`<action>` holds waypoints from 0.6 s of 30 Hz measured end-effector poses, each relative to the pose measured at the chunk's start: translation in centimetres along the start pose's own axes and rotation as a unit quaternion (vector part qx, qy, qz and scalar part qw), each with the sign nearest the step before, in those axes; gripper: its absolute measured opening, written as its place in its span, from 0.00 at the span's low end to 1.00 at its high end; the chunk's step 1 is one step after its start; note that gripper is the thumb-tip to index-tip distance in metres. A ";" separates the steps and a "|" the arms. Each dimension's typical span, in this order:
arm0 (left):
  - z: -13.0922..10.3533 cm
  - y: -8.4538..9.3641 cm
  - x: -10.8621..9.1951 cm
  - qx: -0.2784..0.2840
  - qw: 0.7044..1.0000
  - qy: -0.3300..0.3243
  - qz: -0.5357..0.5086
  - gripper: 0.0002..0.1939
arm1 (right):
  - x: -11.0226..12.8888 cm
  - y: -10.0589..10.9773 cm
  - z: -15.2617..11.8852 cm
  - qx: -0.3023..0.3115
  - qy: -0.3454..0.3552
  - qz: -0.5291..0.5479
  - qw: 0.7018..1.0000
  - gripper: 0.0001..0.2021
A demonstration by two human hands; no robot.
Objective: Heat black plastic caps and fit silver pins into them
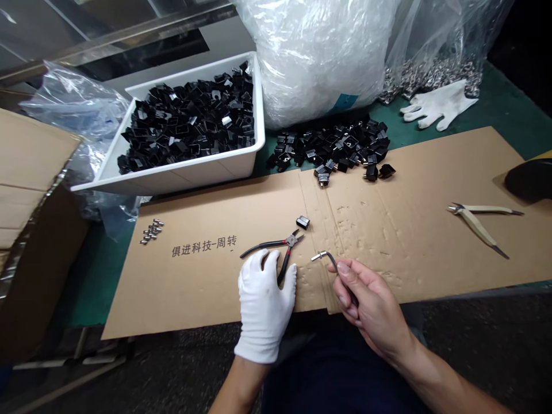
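My left hand (264,307), in a white glove, is by the cutting pliers (293,240) with black handles. Its thumb and fingers are apart; the fingertips lie at the handles, and I cannot tell if they touch. My bare right hand (366,299) is closed around a bent dark rod (333,261). At the rod's tip sits a small silvery metal pin (318,256), pointing left above the cardboard. One black plastic plug housing (303,222) lies just beyond the pliers' jaws.
A white tub (181,174) holds many black housings; more lie in a pile (340,144) beside it. Metal pins (152,231) lie on the cardboard sheet (207,287) at left. Cream-handled pliers (478,221), a spare white glove (442,104) and plastic bags (319,57) are around.
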State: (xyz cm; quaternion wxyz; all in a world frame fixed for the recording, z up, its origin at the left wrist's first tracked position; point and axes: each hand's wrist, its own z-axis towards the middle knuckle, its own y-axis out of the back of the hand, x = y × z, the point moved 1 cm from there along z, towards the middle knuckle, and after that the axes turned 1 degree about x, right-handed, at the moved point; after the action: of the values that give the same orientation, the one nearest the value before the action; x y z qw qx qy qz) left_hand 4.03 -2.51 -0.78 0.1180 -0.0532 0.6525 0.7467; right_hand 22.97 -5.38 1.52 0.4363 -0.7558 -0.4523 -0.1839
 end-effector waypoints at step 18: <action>-0.6 -0.8 0.7 -0.050 0.998 -0.024 0.019 0.21 | -1.2 0.5 1.0 -0.018 -0.047 -0.003 0.999 0.24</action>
State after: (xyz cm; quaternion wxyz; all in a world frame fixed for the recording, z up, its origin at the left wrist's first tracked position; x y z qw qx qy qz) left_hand 3.53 -2.94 -1.76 0.1169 -0.0286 0.6119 0.7817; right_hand 22.68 -5.31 -0.09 0.4002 -0.7699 -0.4713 -0.1583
